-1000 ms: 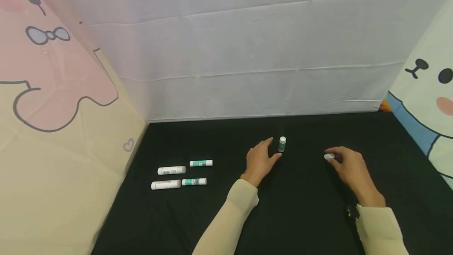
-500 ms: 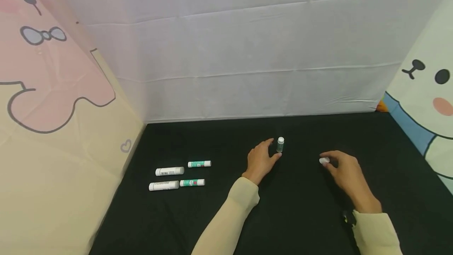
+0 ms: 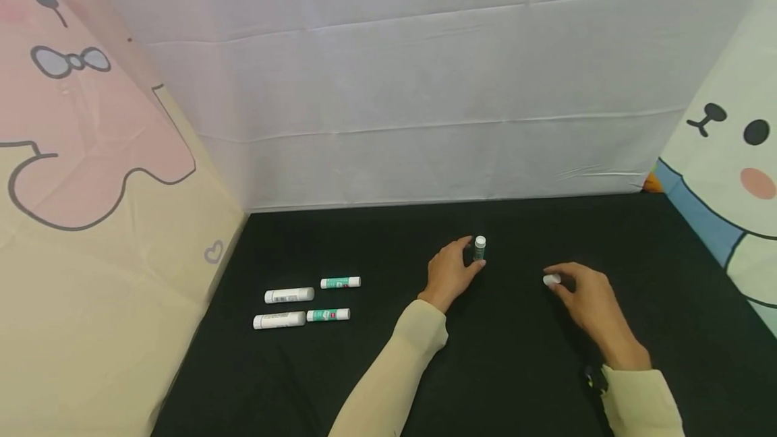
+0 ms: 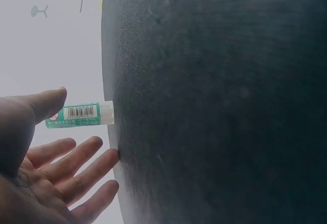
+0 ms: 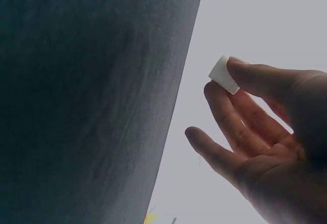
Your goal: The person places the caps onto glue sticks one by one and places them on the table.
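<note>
A green-labelled glue stick [image 3: 479, 248] stands upright on the black tabletop with its white end up. My left hand [image 3: 448, 272] is spread beside it, the thumb close to the label. In the left wrist view, the fingers [image 4: 74, 170] lie loosely extended and do not wrap the glue stick [image 4: 80, 114]; whether the thumb touches it I cannot tell. To the right, above the table, my right hand [image 3: 589, 299] pinches a small white cap [image 3: 552, 280] between thumb and fingertips. That cap [image 5: 224, 75] shows plainly in the right wrist view.
Two white tubes [image 3: 279, 320] lie on their sides at the left of the black table [image 3: 388, 369]. Next to them lie two more green-and-white glue sticks [image 3: 328, 315]. A white cloth wall [image 3: 388, 100] rises behind the table, with printed cloths at both sides.
My right hand has come a little left and nearer to me with the cap. My left hand has edged slightly closer to the standing glue stick. The whole view has shifted a little.
</note>
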Motion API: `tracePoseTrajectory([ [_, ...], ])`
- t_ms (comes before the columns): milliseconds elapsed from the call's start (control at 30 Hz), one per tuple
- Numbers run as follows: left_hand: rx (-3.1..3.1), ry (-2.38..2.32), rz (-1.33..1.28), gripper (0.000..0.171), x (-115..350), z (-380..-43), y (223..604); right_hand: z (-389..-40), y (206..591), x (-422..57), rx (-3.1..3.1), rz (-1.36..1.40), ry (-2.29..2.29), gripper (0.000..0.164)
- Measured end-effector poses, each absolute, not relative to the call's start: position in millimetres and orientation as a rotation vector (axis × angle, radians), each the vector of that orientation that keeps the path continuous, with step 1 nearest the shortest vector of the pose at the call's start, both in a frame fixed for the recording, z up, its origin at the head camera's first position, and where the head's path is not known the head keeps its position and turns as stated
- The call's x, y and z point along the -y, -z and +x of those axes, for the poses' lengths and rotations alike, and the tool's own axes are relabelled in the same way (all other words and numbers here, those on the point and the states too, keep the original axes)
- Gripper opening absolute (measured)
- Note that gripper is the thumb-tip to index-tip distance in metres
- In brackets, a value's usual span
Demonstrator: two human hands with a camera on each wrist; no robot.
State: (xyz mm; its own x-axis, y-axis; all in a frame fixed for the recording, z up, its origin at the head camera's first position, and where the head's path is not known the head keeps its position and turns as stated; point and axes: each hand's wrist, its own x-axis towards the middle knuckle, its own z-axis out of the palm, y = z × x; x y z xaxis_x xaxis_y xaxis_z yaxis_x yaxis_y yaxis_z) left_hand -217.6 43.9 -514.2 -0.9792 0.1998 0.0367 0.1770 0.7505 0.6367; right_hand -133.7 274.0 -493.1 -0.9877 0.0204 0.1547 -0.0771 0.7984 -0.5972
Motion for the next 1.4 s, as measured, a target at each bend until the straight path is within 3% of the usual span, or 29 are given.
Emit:
tracePoseTrajectory([
  [800,-2.92,-1.092,0.295,0.034,-51,-224,515,-125,493,-261,2.8,0.123,-0.958,0.023],
  [1400,-2.889,-1.234,0.342,0.029,-42,-217,515,-121,496,-259,2.795,0.127,-0.953,0.023],
])
